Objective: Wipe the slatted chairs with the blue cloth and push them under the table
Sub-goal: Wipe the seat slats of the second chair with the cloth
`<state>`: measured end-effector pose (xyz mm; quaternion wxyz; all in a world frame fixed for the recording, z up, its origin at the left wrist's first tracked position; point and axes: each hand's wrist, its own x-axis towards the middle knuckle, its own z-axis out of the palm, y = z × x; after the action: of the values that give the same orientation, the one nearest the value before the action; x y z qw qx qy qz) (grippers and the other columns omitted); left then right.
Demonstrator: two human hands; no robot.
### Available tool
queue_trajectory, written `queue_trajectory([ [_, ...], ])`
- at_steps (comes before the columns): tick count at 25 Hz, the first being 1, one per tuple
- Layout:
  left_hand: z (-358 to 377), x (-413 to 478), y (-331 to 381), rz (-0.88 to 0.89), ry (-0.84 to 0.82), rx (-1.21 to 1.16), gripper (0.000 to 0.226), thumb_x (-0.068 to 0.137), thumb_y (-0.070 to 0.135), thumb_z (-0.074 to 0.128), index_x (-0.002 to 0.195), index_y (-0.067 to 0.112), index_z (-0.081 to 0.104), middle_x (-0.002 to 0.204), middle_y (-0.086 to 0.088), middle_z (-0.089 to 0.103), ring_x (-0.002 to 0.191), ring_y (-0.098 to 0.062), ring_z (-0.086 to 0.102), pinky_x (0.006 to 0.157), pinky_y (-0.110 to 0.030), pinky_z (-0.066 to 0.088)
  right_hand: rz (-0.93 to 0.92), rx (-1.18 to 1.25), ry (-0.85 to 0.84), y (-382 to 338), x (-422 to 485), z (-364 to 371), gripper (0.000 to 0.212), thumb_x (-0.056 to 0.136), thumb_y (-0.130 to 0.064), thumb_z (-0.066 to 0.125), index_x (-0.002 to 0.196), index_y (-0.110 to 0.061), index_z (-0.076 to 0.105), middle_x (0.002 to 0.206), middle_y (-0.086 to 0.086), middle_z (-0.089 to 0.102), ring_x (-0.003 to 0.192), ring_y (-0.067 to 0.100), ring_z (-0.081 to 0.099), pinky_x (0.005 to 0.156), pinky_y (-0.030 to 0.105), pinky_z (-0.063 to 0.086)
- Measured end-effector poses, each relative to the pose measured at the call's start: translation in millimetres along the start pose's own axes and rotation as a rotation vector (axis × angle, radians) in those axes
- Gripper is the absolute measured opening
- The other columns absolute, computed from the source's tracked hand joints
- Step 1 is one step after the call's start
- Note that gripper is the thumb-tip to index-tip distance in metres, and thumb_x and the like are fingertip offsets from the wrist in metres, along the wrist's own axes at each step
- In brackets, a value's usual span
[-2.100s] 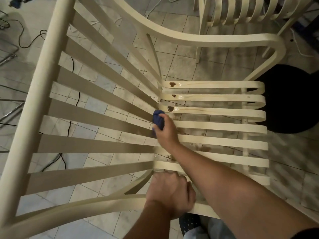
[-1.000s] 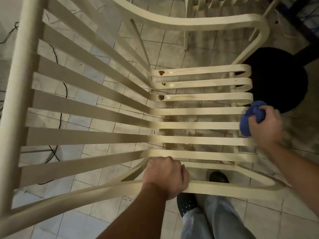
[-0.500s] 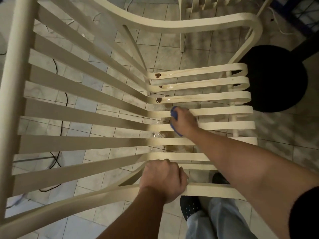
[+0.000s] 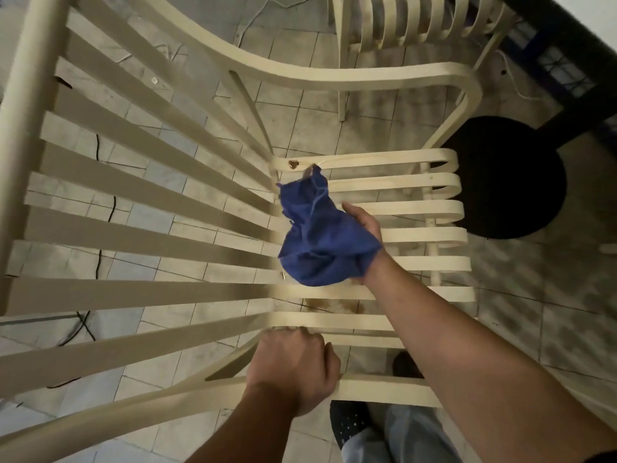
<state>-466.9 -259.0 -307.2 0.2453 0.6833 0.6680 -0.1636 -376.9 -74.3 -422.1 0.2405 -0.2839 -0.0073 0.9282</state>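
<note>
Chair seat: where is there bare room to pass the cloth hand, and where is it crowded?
Bare: the seat slats between the right hand and their curled front ends, and the back slats left of the blue cloth. Crowded: the near rail, gripped by the left hand.

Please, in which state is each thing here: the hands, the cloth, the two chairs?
near chair: upright on the tiled floor.
second chair: upright, farther back.
blue cloth: loose, spread open, draped over the right hand above the seat slats.
right hand: holds the cloth, mostly hidden under it.
left hand: grips the near chair's side rail.
</note>
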Motion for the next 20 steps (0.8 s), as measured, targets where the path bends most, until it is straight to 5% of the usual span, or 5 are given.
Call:
queue_trajectory([
  [4,-2,0,1,-0.001,-0.011,0.013,0.055,0.097,0.053,0.021,0.085,0.02,0.064,0.08,0.0,0.065,0.068,-0.019,0.054,0.065,-0.033,0.04,-0.063,0.091,-0.077,-23,-10,-8,0.084,0.094,-0.063,0.053,0.153,-0.004,0.04,0.155,0.021,0.043,0.14,0.037,0.046,0.119,0.051,0.035],
  [7,-2,-1,0,-0.004,-0.017,0.0,0.055,0.097,0.053,0.022,0.083,0.019,0.063,0.079,-0.001,0.064,0.068,-0.02,0.055,0.067,-0.033,0.042,-0.118,-0.093,0.131,-43,-28,-10,0.05,0.098,-0.043,0.054,0.119,-0.001,0.069,0.121,0.022,0.069,0.105,0.032,0.071,0.087,0.042,0.059],
  [9,-2,-1,0,-0.003,-0.019,0.008,0.054,0.097,0.052,0.022,0.084,0.02,0.064,0.08,-0.001,0.064,0.069,-0.02,0.054,0.067,-0.034,0.042,-0.264,-0.318,0.46,-54,-38,-26,0.028,0.102,-0.028,0.058,0.115,-0.004,0.067,0.115,0.021,0.07,0.099,0.03,0.072,0.076,0.037,0.059],
  [15,-1,-1,-1,0.02,-0.005,0.013,0.057,0.098,0.052,0.02,0.091,0.02,0.066,0.087,-0.002,0.066,0.075,-0.021,0.059,0.072,-0.034,0.045,-0.858,-1.074,1.325,-95,-74,-102,0.034,0.106,-0.025,0.051,0.136,-0.01,0.053,0.128,0.006,0.061,0.115,0.019,0.06,0.097,0.03,0.044],
  [20,0,-1,-2,0.041,-0.007,0.021,0.058,0.099,0.051,0.019,0.092,0.018,0.067,0.088,-0.004,0.067,0.079,-0.024,0.063,0.083,-0.036,0.049,-0.589,-1.759,1.273,-89,-57,-159,0.059,0.104,-0.025,0.05,0.157,-0.008,0.031,0.161,0.019,0.033,0.149,0.035,0.03,0.125,0.048,0.02],
])
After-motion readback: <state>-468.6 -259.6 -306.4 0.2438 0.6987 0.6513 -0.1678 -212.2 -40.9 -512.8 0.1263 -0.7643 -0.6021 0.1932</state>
